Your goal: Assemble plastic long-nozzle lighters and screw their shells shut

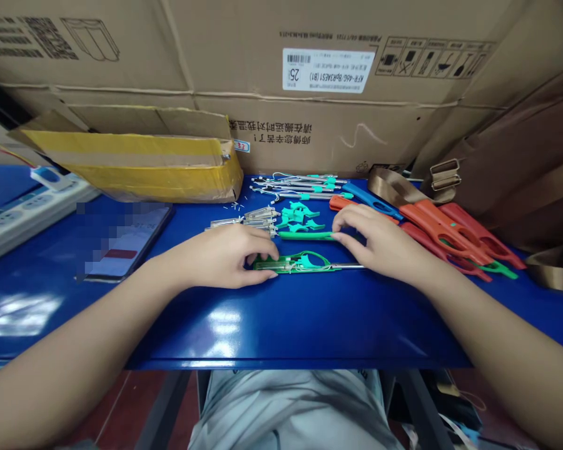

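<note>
A green plastic handle assembly with a metal rod (304, 265) lies on the blue table (309, 319) between my hands. My left hand (225, 256) rests on its left end, fingers curled and pressing on the green part. My right hand (380, 240) lies palm down over the rod's right end, and its fingertips touch a second green handle piece (304, 235) just behind. Small teal plastic triggers (300, 215) and several short metal parts (253, 220) lie beyond my left hand.
Several red and orange handles (450, 234) and a blue one (370, 200) lie at the right, with assembled rods (300, 184) behind. A taped cardboard box (145, 162), a phone (122, 240) and a power strip (23, 209) sit at the left. Big cartons (309, 75) wall the back.
</note>
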Motion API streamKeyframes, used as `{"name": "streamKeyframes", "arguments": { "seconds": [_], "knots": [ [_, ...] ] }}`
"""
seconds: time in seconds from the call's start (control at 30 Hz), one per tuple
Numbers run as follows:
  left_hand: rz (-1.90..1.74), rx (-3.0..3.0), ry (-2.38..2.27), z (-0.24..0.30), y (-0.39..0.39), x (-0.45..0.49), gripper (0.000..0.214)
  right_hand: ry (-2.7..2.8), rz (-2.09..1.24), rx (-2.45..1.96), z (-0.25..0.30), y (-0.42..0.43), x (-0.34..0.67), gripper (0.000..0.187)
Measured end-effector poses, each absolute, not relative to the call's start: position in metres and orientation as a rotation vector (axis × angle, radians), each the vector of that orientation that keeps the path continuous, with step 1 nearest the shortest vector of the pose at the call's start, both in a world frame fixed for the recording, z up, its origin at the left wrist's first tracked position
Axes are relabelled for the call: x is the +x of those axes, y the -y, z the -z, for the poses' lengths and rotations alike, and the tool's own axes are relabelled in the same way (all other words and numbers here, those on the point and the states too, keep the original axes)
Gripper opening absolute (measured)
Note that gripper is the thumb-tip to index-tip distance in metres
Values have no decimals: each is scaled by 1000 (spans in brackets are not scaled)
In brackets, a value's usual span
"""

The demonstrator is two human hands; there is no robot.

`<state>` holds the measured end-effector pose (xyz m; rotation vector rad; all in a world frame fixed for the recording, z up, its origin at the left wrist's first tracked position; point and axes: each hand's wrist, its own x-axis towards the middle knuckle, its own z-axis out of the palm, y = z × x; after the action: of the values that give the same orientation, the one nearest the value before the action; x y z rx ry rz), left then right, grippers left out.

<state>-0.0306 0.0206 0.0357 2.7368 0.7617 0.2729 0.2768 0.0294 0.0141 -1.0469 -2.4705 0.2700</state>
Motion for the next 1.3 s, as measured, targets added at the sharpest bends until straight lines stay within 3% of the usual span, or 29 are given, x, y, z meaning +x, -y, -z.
{"name": "streamKeyframes", "arguments": {
  "seconds": [0.13, 0.37, 0.5, 0.6, 0.7, 0.9, 1.0, 1.1, 1.2, 1.3],
  "knots": [
    [-337, 2642, -726, -26, -23, -25, 16, 2264, -229, -1202, -18, -29, 277, 9],
    [-491, 2689, -744, -8, -17, -17, 20, 1861, -799, -1203, -6, -34, 275, 27],
    [-928, 2788, -831, -12, -13, -14, 15, 1800, -929, -1253, -7, -33, 268, 31],
    [-1129, 2837, -951, -19, -11, -13, 28, 1770, -1039, -1295, -10, -27, 262, 26],
    [-1075, 2883, -943, -19, -13, -14, 42, 1756, -1151, -1326, -14, -22, 259, 22],
    [-925, 2893, -840, -9, -20, -16, 35, 1814, -1318, -1278, -19, -19, 259, 25],
    [-871, 2862, -860, -11, -20, -18, 37, 1894, -1291, -1230, -16, -19, 260, 34],
    [-751, 2775, -866, -16, -19, -21, 33, 2095, -1050, -1175, -15, -18, 261, 42],
    [-643, 2691, -889, -22, -18, -22, 32, 2291, -694, -1097, -16, -15, 263, 37],
    [-529, 2674, -884, -23, -17, -21, 32, 2419, -565, -1007, -18, -14, 266, 32]
  ]
}}
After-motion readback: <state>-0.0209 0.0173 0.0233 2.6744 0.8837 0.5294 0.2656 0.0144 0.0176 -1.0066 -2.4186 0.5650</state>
